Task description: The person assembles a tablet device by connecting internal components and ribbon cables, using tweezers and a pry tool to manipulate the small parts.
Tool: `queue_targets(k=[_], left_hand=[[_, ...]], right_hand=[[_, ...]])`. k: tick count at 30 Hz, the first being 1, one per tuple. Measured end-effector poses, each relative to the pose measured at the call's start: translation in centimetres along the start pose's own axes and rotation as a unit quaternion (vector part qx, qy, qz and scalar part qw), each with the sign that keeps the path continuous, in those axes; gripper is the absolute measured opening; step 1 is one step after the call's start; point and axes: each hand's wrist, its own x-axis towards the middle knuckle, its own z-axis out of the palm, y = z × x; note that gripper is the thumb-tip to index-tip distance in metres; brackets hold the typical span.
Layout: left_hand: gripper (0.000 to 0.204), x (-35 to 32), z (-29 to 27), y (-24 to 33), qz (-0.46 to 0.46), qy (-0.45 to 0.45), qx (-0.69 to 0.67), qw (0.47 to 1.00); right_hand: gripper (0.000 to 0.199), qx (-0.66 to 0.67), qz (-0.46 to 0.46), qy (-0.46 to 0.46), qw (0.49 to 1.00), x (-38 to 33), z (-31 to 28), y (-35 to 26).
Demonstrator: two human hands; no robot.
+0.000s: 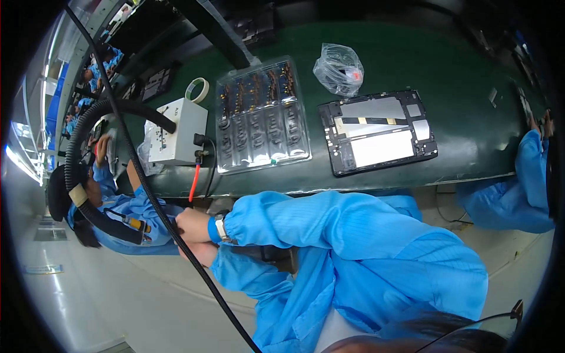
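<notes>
In the head view, both hands are seen low at the left, below the green bench (447, 65) edge, held together near a black cable (154, 203). The upper hand (193, 225), with a blue band and watch at its wrist, is curled, and the lower hand (202, 253) lies just under it, touching; which is left or right, and what is held, cannot be told. On the bench, well apart from them, an open tablet (378, 132), a clear tray (262, 115), a white box (176, 132), a tape roll (197, 89) and a plastic bag (338, 69) are laid.
</notes>
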Motion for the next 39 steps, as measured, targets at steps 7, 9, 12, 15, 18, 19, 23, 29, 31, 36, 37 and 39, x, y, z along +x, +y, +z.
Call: queue_targets(k=[7, 9, 12, 15, 18, 19, 23, 29, 31, 36, 37, 39], left_hand=[[0.026, 1.3, -7.1, -4.0, 0.007, 0.187, 0.098, 0.977], [0.025, 2.3, -8.5, -4.2, 0.071, 0.179, -0.014, 0.981], [0.032, 0.8, -4.2, 0.1, -0.070, 0.182, -0.432, 0.881], [0.035, -0.4, -2.4, 1.3, 0.024, 0.174, -0.323, 0.930], [0.039, -1.8, 0.2, 1.8, 0.096, 0.146, -0.208, 0.962], [0.039, -1.9, 0.6, 2.1, 0.081, 0.142, -0.206, 0.965], [0.038, -5.0, 6.4, 5.2, 0.140, 0.030, 0.025, 0.989], [0.029, -9.1, 18.9, 8.2, -0.061, -0.383, -0.270, 0.881], [0.027, -10.4, 23.9, 10.5, 0.007, -0.578, -0.159, 0.800], [0.027, -13.3, 32.8, 8.1, 0.344, -0.596, 0.104, 0.718], [0.027, -13.9, 33.7, 7.5, 0.343, -0.599, 0.104, 0.717], [0.025, -14.8, 35.1, 6.6, 0.388, -0.559, 0.156, 0.716]], right_hand=[[0.025, 0.107, -0.017, -0.021, 0.994, 0.6, 5.5, 0.9], [0.020, 0.238, 0.060, -0.064, 0.967, 0.3, 6.9, 0.9], [0.020, 0.608, 0.339, -0.101, 0.711, 0.5, 9.5, 3.4], [0.024, 0.657, 0.382, -0.079, 0.646, -0.6, 7.5, 2.3], [0.030, 0.698, 0.371, -0.036, 0.612, -1.6, 4.2, 1.4], [0.026, 0.714, 0.379, 0.008, 0.588, -2.3, 2.5, 0.3], [0.022, 0.679, 0.231, 0.056, 0.694, -9.3, -8.4, -5.2], [0.015, 0.163, 0.004, 0.296, 0.941, -22.6, -28.6, -9.3], [0.011, -0.048, 0.034, 0.380, 0.923, -24.6, -34.4, -9.8], [0.012, -0.192, 0.218, 0.292, 0.911, -23.0, -40.6, -4.0], [0.012, -0.188, 0.231, 0.275, 0.914, -23.1, -41.1, -2.5], [0.013, -0.148, 0.228, 0.267, 0.925, -23.5, -41.7, -0.3]])
